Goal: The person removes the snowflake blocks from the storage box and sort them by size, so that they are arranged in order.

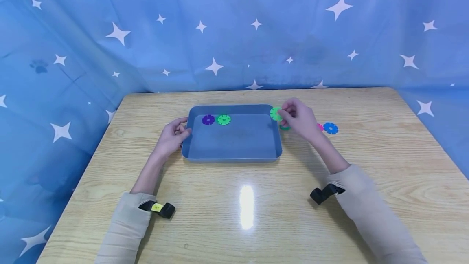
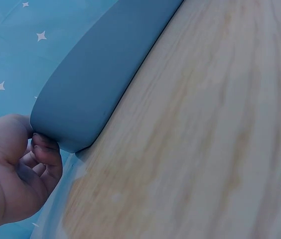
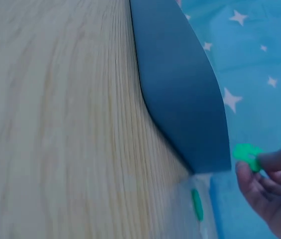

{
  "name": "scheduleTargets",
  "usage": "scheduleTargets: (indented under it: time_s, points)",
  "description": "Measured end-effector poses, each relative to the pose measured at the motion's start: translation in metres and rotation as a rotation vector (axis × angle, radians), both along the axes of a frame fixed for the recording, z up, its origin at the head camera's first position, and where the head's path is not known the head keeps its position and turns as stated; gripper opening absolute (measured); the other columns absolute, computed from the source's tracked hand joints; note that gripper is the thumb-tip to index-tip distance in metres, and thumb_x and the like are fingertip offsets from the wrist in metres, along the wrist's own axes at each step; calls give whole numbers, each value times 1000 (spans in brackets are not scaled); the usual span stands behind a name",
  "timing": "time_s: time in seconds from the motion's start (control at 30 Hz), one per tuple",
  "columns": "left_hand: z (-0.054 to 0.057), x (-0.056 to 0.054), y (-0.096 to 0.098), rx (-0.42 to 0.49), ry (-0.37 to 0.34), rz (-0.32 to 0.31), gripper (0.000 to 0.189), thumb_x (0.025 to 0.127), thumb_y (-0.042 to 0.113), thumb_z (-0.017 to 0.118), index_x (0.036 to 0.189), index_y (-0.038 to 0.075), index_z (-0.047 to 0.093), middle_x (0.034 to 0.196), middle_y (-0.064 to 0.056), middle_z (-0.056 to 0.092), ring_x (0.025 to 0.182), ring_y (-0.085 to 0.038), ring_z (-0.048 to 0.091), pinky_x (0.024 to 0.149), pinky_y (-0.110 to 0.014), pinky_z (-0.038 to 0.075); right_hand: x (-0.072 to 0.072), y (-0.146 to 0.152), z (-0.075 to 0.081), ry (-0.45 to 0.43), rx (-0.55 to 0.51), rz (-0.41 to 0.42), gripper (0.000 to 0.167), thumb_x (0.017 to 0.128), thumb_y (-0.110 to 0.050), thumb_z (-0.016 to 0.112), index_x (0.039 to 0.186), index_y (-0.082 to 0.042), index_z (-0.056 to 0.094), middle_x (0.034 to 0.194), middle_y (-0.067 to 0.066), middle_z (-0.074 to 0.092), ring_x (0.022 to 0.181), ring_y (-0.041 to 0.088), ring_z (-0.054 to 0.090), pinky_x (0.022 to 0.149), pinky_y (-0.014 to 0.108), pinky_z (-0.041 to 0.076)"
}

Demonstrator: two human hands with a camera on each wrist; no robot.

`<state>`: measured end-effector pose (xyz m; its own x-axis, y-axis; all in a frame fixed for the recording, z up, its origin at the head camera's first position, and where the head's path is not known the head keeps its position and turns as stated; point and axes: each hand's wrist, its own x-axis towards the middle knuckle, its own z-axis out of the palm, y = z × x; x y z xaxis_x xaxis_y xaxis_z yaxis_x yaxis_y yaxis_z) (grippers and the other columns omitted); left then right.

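Note:
A blue-grey rectangular tray (image 1: 234, 141) lies on the table. Inside it, near the back left, are a purple notched disc (image 1: 208, 119) and a green notched disc (image 1: 224, 119). My left hand (image 1: 172, 137) grips the tray's left rim, thumb on top; the left wrist view shows its fingers curled at the tray's wall (image 2: 95, 84). Between thumb and finger, my right hand (image 1: 298, 119) pinches another green notched disc (image 1: 275, 113) above the tray's right back corner. The right wrist view shows this held green disc (image 3: 246, 155) just beyond the tray's wall (image 3: 185, 84).
Right of the tray, a darker green disc (image 1: 284, 127) lies partly under my right hand. Farther right are a pink disc (image 1: 320, 127), partly hidden by the wrist, and a blue disc (image 1: 331, 128). A starry blue curtain (image 1: 234, 31) hangs behind the wooden table (image 1: 205, 207).

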<state>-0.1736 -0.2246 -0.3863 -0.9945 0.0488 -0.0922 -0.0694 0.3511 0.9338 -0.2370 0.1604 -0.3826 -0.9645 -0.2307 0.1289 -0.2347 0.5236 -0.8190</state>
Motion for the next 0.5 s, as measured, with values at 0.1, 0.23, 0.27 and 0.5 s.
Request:
scheduleTargets:
  time_s: [0.1, 0.23, 0.27, 0.5]
  points:
    - [0, 0, 0, -6, 1, 2, 51, 100, 3, 56, 147, -10, 41, 84, -7, 52, 61, -10, 47, 50, -20, 38, 1, 15, -1, 17, 12, -26, 24, 104, -18, 57, 114, 4, 53, 93, 20, 67, 72, 21, 68, 67, 37, 59]
    - [0, 0, 0, -10, 4, 3, 50, 101, 3, 56, 147, -10, 41, 84, -7, 52, 60, -10, 46, 50, -20, 37, 3, 34, -1, 30, 18, -71, 27, 104, -19, 58, 113, 5, 53, 94, 22, 67, 69, 16, 67, 64, 33, 58]
    - [0, 0, 0, -11, 6, 3, 50, 101, 3, 56, 147, -10, 41, 84, -8, 51, 60, -10, 45, 50, -20, 37, 3, 39, 0, 31, 24, -82, 27, 104, -20, 58, 114, 5, 53, 95, 23, 67, 69, 16, 68, 62, 32, 58]
    - [0, 0, 0, -11, 12, -1, 50, 101, 1, 55, 147, -11, 41, 84, -8, 52, 60, -11, 46, 50, -20, 38, 7, 76, 0, 10, 69, -152, 35, 104, -24, 57, 120, 7, 52, 100, 27, 66, 67, 9, 67, 58, 25, 55]
